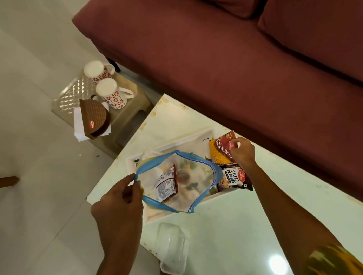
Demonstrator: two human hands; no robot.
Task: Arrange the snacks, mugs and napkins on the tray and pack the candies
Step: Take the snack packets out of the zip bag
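1. Left hand (116,202) fingers (134,186) pinch the rim of the clear blue-edged zip bag (177,180), held open above the white tray (176,143).
2. Right hand (241,152) fingers grasp the red-yellow snack packet (220,154) on the tray.

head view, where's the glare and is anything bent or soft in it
Head view: bright light spots glare off the glossy floor at left and off the table near the bottom edge; wide-angle distortion bows the sofa edge and tilts the whole scene; the clear plastic container looks washed out against the pale top, while the salted peanuts packet print stays readable.
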